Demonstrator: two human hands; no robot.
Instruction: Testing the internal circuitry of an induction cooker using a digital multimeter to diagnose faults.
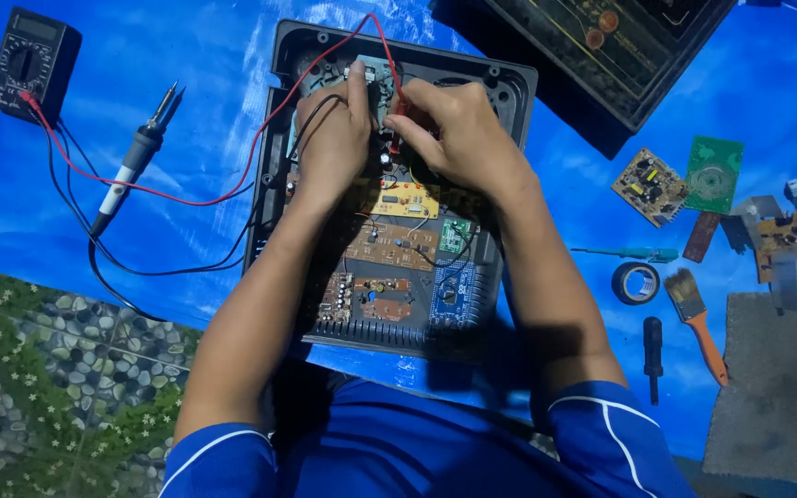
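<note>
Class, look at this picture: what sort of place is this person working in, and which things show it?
Probably a makeshift electronics repair spot on a floor. A blue tarp serves as the work surface, with an opened device case full of circuit boards, a multimeter and a soldering iron beside it.

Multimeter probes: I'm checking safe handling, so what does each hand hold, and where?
Right hand pinches the red probe near its tip; the left hand's hold is hidden.

We see the open black casing (509, 92) lying flat under both hands, its circuit boards (389, 244) exposed just below our wrists.
</note>
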